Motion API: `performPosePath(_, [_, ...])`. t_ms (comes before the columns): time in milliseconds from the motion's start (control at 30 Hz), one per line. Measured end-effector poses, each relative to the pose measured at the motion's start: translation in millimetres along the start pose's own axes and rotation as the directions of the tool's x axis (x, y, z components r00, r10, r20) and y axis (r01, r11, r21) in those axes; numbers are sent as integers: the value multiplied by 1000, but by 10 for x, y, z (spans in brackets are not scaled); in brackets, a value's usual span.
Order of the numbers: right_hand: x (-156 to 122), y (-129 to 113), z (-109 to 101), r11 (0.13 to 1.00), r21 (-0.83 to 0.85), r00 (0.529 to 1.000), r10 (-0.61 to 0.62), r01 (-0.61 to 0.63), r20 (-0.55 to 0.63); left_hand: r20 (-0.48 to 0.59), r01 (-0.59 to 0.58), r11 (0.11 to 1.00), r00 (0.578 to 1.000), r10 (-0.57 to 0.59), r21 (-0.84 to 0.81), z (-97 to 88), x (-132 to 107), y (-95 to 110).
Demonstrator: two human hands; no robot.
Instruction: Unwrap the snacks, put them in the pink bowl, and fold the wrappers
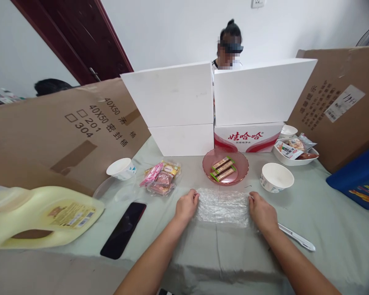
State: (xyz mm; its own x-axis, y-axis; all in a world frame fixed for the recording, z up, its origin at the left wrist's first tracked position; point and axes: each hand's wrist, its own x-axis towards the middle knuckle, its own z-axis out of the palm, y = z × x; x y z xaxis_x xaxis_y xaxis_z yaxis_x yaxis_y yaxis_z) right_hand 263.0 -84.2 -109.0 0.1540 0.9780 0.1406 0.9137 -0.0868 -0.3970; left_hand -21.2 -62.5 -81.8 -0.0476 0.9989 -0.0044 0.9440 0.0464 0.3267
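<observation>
A yellow jug [60,217] is seen at the frame's lower left, a black phone [123,230] is placed near it, and a blue container [356,176] is cut off by the right edge.

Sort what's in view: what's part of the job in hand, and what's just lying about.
In the job:
- clear plastic wrap
- left hand and right hand, gripping its sides

Lying about, seemingly:
- phone
- yellow jug
- snack packets
- pink dish of wrapped bars
- white-handled tool
</observation>
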Motion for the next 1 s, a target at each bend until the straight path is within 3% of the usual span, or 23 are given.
performPosePath(133, [-2, 28, 35, 993, -108, 999, -36, 37, 10, -10, -6, 999, 1000, 6, 51, 103, -19, -22])
performPosePath(200, [0, 45, -13, 990, -139, 999, -40, 38, -9, -120, -49, 996, 991, 58, 75, 74, -54, -54])
performPosePath(267, [-3, 32, -101, 985, -159, 993, -83, 69, -84, -321, -130, 985, 933, 161, 114, 1, -101, -65])
performPosePath(333, [-27, -42, -181, 976, -155, 966, -183, 155, -183, -460, -249, 957, 840, 289, 146, -68, -153, -26])
performPosePath(400, [-77, -179, -195, 942, -120, 918, -332, 312, -216, -418, -419, 899, 800, 431, 126, -75, -191, 68])
performPosePath(500, [-161, -381, -48, 818, -40, 816, -576, 574, -57, -139, -632, 774, 763, 631, 43, 67, -190, 221])
performPosePath(567, [-190, -399, 102, 769, -20, 767, -634, 639, 98, 47, -658, 752, 753, 656, 30, 204, -156, 239])
performPosePath(633, [-202, -282, 211, 803, -51, 794, -575, 594, 198, 154, -627, 776, 775, 613, 63, 295, -125, 149])
performPosePath(733, [-253, 43, 203, 874, -130, 878, -444, 469, 178, 147, -545, 829, 837, 528, 124, 268, -157, -133])
performPosePath(800, [-335, 246, 97, 877, -151, 890, -443, 455, 112, 67, -512, 848, 859, 508, 134, 164, -252, -328])
performPosePath(867, [-444, 376, -36, 845, -132, 855, -513, 518, 75, 7, -563, 821, 825, 565, 90, 48, -385, -463])
performPosePath(933, [-551, 436, -148, 800, -86, 804, -591, 594, 68, -5, -651, 759, 759, 651, 27, -34, -513, -525])
performPosePath(1000, [-633, 456, -213, 787, -39, 788, -613, 615, 57, -3, -712, 702, 703, 712, -14, -62, -595, -540])
